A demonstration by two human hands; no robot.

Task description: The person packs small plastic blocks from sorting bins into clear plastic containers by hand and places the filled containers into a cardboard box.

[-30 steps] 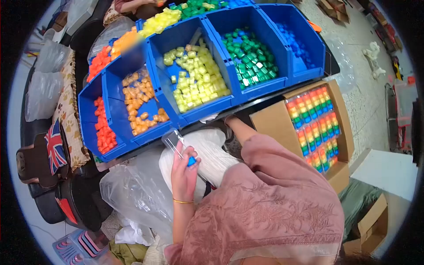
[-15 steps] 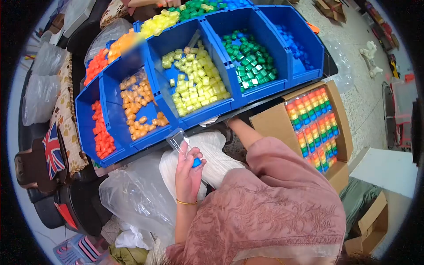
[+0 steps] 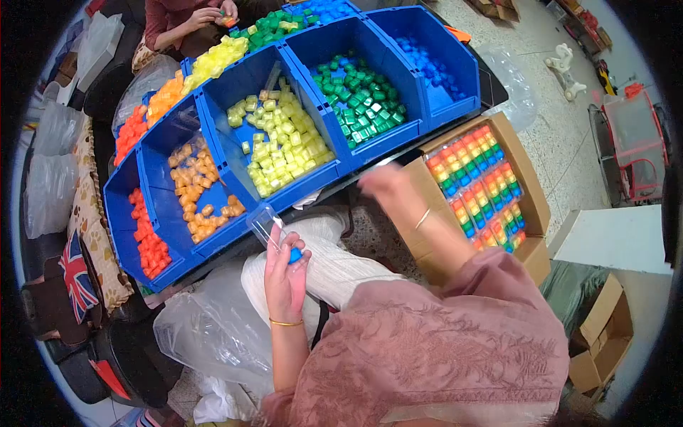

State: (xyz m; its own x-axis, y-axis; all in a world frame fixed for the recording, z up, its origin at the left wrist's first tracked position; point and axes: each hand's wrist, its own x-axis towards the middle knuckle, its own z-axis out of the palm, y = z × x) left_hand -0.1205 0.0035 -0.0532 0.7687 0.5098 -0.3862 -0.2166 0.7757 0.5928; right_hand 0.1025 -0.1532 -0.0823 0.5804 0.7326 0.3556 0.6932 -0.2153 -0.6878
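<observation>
My left hand (image 3: 284,281) is closed around a slim clear plastic case (image 3: 263,223), which tilts up past the fingertips. A blue piece (image 3: 295,255) shows at its lower end, by my fingers. My right hand (image 3: 388,183) is smeared by motion in front of the green bin, beside the cardboard box; its fingers cannot be made out. Closest to the case are orange cubes (image 3: 191,186) and yellow cubes (image 3: 288,146) in blue bins. Green cubes (image 3: 363,103) fill part of another bin.
Red cubes (image 3: 151,242) and blue cubes (image 3: 430,67) occupy the end bins. An open cardboard box (image 3: 537,181) holds rainbow-filled cases (image 3: 473,178). Across the bins, another person's hands (image 3: 213,18) handle a small piece. A clear plastic bag (image 3: 213,320) lies by my legs.
My right hand has come out from beneath the bins' front edge and swung up toward the box. My left hand keeps its hold on the case. The whole view has shifted slightly.
</observation>
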